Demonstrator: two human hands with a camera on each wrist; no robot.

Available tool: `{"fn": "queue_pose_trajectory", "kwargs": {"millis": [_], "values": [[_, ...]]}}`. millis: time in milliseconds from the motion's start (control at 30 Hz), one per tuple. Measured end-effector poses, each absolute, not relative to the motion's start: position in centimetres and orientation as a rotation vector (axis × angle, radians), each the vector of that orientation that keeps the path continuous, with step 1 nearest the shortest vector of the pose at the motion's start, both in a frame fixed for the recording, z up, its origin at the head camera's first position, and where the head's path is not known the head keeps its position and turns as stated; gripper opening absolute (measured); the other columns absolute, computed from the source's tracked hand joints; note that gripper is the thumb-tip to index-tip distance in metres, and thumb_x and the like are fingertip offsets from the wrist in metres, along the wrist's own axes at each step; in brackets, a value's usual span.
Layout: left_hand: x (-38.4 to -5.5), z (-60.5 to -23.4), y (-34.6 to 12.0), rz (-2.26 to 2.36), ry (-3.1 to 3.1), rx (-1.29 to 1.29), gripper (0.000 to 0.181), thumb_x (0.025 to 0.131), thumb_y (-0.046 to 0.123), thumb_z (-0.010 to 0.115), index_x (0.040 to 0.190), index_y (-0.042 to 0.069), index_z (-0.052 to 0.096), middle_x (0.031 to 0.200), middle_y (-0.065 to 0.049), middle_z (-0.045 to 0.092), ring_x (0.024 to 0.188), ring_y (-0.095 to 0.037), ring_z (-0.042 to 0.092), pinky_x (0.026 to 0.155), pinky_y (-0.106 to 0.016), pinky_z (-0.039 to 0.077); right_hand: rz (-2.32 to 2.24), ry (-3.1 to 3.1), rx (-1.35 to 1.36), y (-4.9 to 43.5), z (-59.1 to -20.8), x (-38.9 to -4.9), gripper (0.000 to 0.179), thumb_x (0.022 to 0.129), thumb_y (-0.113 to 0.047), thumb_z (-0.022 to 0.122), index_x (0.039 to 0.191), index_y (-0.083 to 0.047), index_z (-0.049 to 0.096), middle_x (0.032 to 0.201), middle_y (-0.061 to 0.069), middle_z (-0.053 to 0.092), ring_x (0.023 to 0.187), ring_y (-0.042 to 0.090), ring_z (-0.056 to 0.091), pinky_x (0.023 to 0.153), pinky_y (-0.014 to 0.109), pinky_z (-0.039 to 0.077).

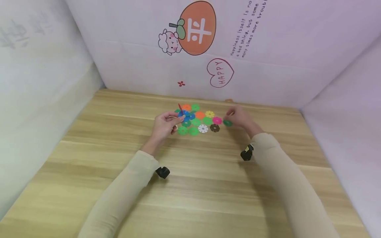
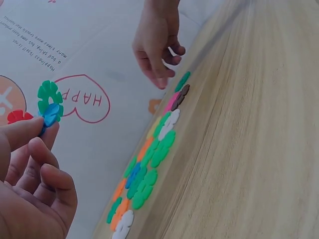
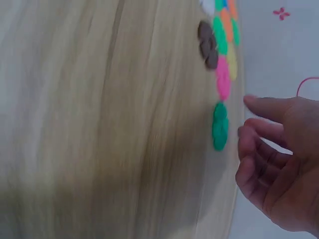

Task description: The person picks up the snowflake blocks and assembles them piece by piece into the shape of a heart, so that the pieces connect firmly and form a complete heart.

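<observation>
My left hand (image 1: 163,126) pinches a blue notched plastic disc (image 2: 51,114) between thumb and fingertips, above the table. Joined to that piece are a green disc (image 2: 48,91) and a red disc (image 2: 18,116), which stick out past the fingers. My right hand (image 1: 239,117) hovers over the right end of the laid-out discs, loosely curled and holding nothing. Closest to it lies a dark green disc (image 3: 220,127), apart from the thumb and fingers in the right wrist view. A pink disc (image 1: 217,120) and a brown disc (image 1: 215,128) lie just left of that.
Several more flat discs spread over the wooden table (image 1: 193,191), among them a white one (image 1: 203,128), a yellow one (image 1: 209,114) and an orange one (image 1: 199,115). Behind them rises a printed white backdrop (image 1: 268,79). White side panels flank the table.
</observation>
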State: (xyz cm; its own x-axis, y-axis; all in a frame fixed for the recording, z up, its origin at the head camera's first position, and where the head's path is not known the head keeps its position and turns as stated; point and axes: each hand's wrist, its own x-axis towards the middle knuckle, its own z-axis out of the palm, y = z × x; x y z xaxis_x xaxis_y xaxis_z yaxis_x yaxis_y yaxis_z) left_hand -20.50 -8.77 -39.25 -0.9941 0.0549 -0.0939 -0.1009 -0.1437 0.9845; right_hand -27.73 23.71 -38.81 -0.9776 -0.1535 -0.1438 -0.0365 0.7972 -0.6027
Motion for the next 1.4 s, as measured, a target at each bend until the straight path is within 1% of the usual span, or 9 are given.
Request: {"fn": "queue_pose_trajectory", "kwargs": {"millis": [100,233,333,533,767,867,1033,1167,1400], "values": [[-20.6,-39.4,-8.6,2.295,1.958,-0.045,0.019,0.089,0.014,0.079,0.101,0.004,0.067,0.091,-0.017,0.071,0.05,-0.01,0.049,0.048,-0.021,0.04,-0.766,2.798,-0.102,25.4,-39.6,-28.1,0.044,0.093,-0.03,0.072,0.119,0.003,0.062,0.123,0.025,0.06,0.114,0.041,0.055,0.096,0.056,0.046],[-20.7,-39.3,-8.3,2.294,1.946,-0.026,0.019,0.089,0.015,0.079,0.1,0.004,0.067,0.096,-0.023,0.069,0.05,-0.011,0.048,0.048,-0.021,0.04,-0.677,2.763,-0.121,26.7,-39.9,-28.0,0.057,0.09,-0.04,0.075,0.125,0.003,0.06,0.129,0.027,0.058,0.12,0.044,0.052,0.099,0.059,0.043],[-20.8,-39.1,-8.3,2.306,1.961,-0.019,0.019,0.089,0.014,0.079,0.1,0.004,0.067,0.096,-0.025,0.068,0.05,-0.01,0.048,0.047,-0.02,0.039,-0.705,2.748,-0.177,26.7,-39.5,-27.9,0.054,0.09,-0.033,0.077,0.124,0.005,0.06,0.124,0.029,0.06,0.115,0.043,0.056,0.097,0.056,0.046],[-20.9,-38.8,-8.8,2.295,1.989,-0.041,0.016,0.089,0.012,0.079,0.097,0.005,0.067,0.083,-0.008,0.069,0.05,-0.011,0.047,0.046,-0.02,0.039,-0.786,2.76,-0.201,25.6,-38.8,-27.5,0.044,0.091,-0.019,0.076,0.119,0.01,0.059,0.118,0.03,0.061,0.109,0.042,0.058,0.093,0.053,0.049],[-21.0,-39.4,-8.2,2.281,1.982,-0.029,0.014,0.09,0.01,0.077,0.096,0.004,0.066,0.088,-0.018,0.068,0.051,-0.011,0.046,0.047,-0.021,0.039,-0.783,2.839,-0.214,25.4,-39.5,-26.5,0.035,0.092,-0.018,0.075,0.113,0.002,0.055,0.102,0.018,0.058,0.086,0.03,0.054,0.075,0.042,0.046],[-21.1,-39.8,-7.5,2.293,1.984,-0.037,0.013,0.09,0.009,0.077,0.097,0.004,0.066,0.08,-0.01,0.067,0.051,-0.011,0.046,0.046,-0.02,0.038,-0.765,2.885,-0.225,25.7,-39.9,-25.6,0.035,0.094,-0.02,0.073,0.117,-0.001,0.054,0.1,0.018,0.061,0.084,0.031,0.057,0.074,0.045,0.048],[-21.1,-40.4,-5.6,2.262,1.936,0.03,0.018,0.09,0.012,0.077,0.103,0.004,0.067,0.083,-0.009,0.068,0.051,-0.01,0.047,0.047,-0.02,0.039,-0.81,2.945,-0.18,27.5,-40.3,-23.3,0.034,0.098,-0.017,0.064,0.127,-0.004,0.053,0.106,0.026,0.065,0.092,0.038,0.062,0.076,0.053,0.05],[-21.1,-40.5,-5.1,2.269,1.921,0.063,0.02,0.09,0.013,0.077,0.104,0.002,0.067,0.082,-0.007,0.068,0.051,-0.01,0.047,0.048,-0.021,0.039,-0.91,2.961,-0.157,27.8,-40.0,-22.4,0.036,0.099,-0.017,0.063,0.133,-0.005,0.056,0.105,0.028,0.066,0.089,0.037,0.063,0.07,0.045,0.051],[-21.1,-40.4,-8.5,2.337,1.977,-0.021,0.015,0.09,0.011,0.077,0.101,0.004,0.068,0.091,-0.017,0.069,0.051,-0.011,0.047,0.047,-0.021,0.038,-1.42,2.852,-0.158,21.5,-38.7,-23.1,0.047,0.094,-0.023,0.074,0.135,-0.005,0.059,0.092,0.015,0.07,0.061,0.014,0.057,0.049,0.025,0.046]]}}
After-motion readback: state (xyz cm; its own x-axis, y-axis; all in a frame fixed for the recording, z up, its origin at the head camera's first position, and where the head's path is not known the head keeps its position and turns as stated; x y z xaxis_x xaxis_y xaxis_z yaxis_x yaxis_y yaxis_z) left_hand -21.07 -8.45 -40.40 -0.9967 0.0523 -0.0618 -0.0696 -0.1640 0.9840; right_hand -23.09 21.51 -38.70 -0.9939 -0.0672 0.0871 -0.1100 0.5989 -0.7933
